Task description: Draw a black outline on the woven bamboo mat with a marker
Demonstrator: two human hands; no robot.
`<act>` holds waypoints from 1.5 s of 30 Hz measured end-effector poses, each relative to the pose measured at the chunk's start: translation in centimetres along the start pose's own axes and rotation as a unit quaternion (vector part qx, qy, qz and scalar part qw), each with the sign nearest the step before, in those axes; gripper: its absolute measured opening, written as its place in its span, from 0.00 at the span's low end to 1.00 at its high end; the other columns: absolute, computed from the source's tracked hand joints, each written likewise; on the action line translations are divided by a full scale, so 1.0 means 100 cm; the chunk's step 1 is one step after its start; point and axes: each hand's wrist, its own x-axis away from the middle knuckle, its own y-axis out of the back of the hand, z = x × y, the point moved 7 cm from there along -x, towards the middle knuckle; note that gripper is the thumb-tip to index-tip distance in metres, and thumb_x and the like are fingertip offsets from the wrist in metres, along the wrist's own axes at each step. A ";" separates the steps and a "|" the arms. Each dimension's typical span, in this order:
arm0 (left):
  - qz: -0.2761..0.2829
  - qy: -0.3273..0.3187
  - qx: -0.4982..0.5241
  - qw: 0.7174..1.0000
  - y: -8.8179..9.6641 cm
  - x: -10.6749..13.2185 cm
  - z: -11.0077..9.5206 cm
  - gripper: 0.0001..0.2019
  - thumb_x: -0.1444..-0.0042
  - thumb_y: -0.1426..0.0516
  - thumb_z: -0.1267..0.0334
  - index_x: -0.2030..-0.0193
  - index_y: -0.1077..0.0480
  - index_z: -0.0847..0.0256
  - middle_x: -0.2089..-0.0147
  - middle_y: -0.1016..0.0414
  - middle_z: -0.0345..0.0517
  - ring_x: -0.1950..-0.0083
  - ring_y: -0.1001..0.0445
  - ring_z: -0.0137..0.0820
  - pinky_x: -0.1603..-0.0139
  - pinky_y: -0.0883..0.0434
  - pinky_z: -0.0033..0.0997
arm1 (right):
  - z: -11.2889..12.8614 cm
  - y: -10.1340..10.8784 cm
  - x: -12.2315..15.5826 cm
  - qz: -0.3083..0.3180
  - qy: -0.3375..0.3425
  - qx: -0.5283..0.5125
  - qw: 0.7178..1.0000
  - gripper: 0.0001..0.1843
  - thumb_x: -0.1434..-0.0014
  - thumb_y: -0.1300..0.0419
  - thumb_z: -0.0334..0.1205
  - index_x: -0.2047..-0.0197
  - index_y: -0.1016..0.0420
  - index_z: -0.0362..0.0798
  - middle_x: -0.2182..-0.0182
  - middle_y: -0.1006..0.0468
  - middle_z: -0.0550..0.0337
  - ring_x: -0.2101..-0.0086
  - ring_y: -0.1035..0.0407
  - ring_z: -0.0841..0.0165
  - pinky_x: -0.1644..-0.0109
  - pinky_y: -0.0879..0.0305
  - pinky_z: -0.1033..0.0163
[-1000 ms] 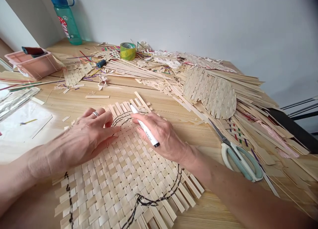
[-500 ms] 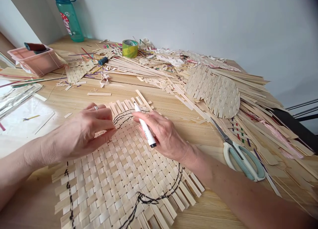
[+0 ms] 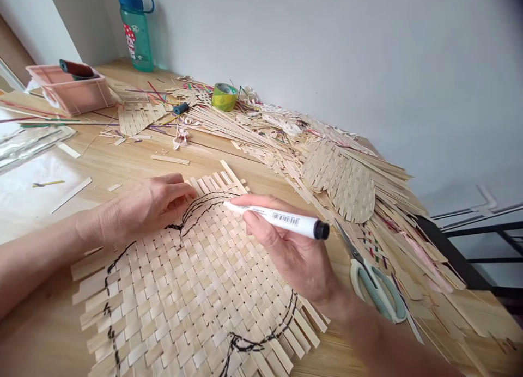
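A woven mat (image 3: 204, 290) of pale flat strips lies on the table, with black curved outlines drawn on it and loose strip ends along its edges. My right hand (image 3: 300, 257) grips a white marker pen (image 3: 281, 219), its tip touching the mat near the upper black arc and its black end pointing right. At the mat's far left edge, my left hand (image 3: 163, 205) rests with curled fingers closed on the border. Its fingertips are partly hidden.
Scissors (image 3: 373, 284) lie right of the mat, near a cut woven piece (image 3: 339, 181). Behind are heaped strips (image 3: 229, 126), a tape roll (image 3: 224, 97), a thread spool (image 3: 181, 109), a pink basket (image 3: 85, 96) and a teal bottle (image 3: 141, 44). A wall (image 3: 327, 50) bounds the back.
The marker has swung from an upright slant to a flatter hold, its tip now down on the mat. My left hand has shifted slightly at the edge. The camera view has turned.
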 end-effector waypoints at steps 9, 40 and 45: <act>-0.019 0.038 -0.056 0.998 0.006 0.002 0.003 0.08 0.33 0.44 0.64 0.58 0.22 0.57 0.69 0.26 0.37 0.73 0.36 0.24 0.70 0.44 0.27 | -0.028 -0.022 0.010 0.005 -0.069 -0.066 0.995 0.06 0.35 0.36 0.39 0.55 0.26 0.54 0.66 0.18 0.62 0.66 0.21 0.64 0.69 0.23 0.61; 0.001 -0.065 0.018 0.998 -0.008 -0.004 0.004 0.08 0.33 0.54 0.60 0.62 0.37 0.50 0.66 0.32 0.39 0.68 0.34 0.34 0.67 0.36 0.39 | -0.029 -0.034 0.012 0.055 -0.010 0.047 0.997 0.05 0.38 0.39 0.42 0.59 0.32 0.59 0.76 0.27 0.70 0.79 0.30 0.66 0.78 0.35 0.60; 0.007 -0.057 0.029 0.998 -0.006 -0.005 0.004 0.06 0.34 0.52 0.60 0.62 0.35 0.49 0.66 0.31 0.39 0.67 0.33 0.36 0.66 0.35 0.40 | -0.027 -0.034 0.011 0.059 0.002 0.041 0.997 0.03 0.36 0.40 0.37 0.58 0.32 0.53 0.74 0.30 0.70 0.78 0.34 0.72 0.76 0.38 0.64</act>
